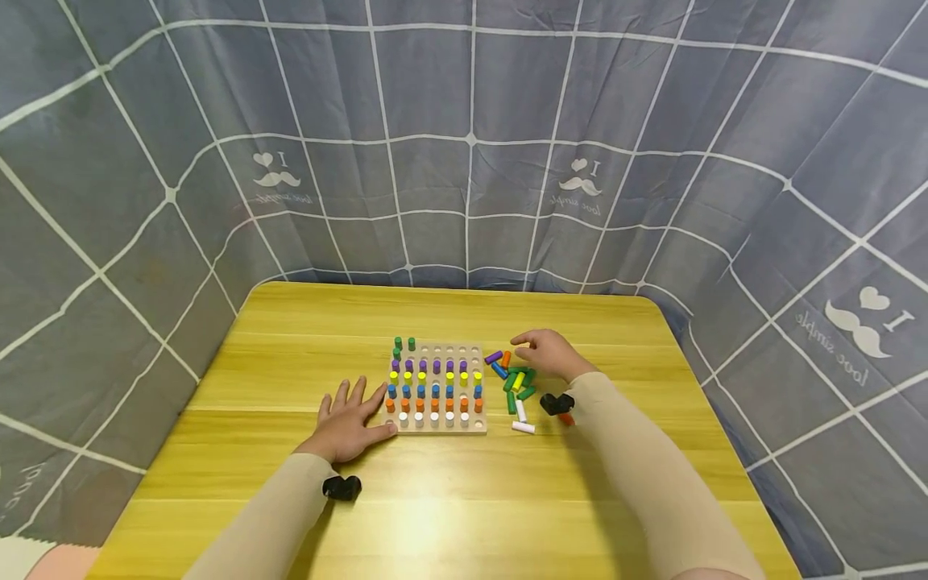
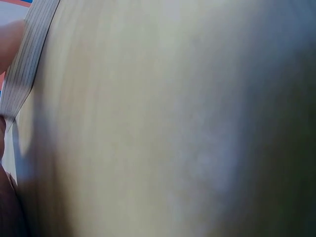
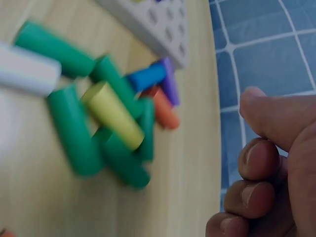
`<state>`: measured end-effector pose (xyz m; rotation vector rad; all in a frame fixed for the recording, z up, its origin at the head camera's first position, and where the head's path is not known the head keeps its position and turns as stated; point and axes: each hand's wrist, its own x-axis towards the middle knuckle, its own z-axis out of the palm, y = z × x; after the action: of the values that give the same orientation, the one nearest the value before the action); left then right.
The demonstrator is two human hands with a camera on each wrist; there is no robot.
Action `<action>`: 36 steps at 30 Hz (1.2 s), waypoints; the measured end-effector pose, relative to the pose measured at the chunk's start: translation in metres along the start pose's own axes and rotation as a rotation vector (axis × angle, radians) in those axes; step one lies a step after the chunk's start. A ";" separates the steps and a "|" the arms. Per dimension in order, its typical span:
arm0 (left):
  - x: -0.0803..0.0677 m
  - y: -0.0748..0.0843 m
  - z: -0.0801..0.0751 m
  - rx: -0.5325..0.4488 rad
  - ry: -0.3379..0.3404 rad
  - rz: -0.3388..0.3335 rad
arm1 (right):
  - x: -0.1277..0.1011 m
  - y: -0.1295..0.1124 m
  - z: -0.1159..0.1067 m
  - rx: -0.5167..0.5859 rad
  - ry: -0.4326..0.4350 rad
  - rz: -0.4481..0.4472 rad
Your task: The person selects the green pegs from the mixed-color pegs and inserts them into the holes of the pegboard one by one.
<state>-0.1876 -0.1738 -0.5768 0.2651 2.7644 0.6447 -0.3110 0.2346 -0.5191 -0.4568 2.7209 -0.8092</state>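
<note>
Sleeves and forearms fill the bottom of the head view, so starting from there and using the peg board (image 1: pixel 442 387) as the anchor. Left of the board, the left hand (image 1: pixel 350 419) lies flat on the yellow table (image 1: pixel 290 338), fingers spread, thumb against the board's near-left corner, probably to keep it from sliding. The board holds rows of pegs sorted by colour: white nearest, then orange, blue, yellow, purple, and a few green at the far left. Just right of it sits the loose peg pile (image 1: pixel 516 383), mostly green. The right hand (image 1: pixel 547 354) hovers over the pile's far side, fingers curled, pinching nothing I can see. Curtain behind the board reads "I love simple".
</note>
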 end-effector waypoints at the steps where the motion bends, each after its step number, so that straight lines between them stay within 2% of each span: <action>1: 0.000 0.000 -0.001 -0.003 -0.001 0.000 | -0.002 0.005 0.000 -0.003 -0.001 0.001; 6: -0.002 0.001 -0.002 -0.006 -0.006 0.002 | -0.010 0.024 0.003 0.019 -0.030 0.021; 12: -0.003 0.001 -0.005 -0.014 -0.005 -0.001 | -0.015 0.036 0.008 0.049 -0.080 0.070; 17: -0.003 0.000 -0.004 -0.011 -0.006 -0.005 | -0.018 0.045 0.013 0.067 -0.100 0.071; 25: -0.004 -0.001 0.000 -0.015 0.004 0.005 | -0.025 0.059 0.021 0.022 -0.071 0.056; 36: -0.008 0.002 -0.001 -0.019 0.014 -0.002 | -0.030 0.064 0.025 0.127 -0.048 0.057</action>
<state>-0.1799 -0.1747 -0.5731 0.2553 2.7703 0.6740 -0.2895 0.2839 -0.5709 -0.3645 2.6077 -0.9363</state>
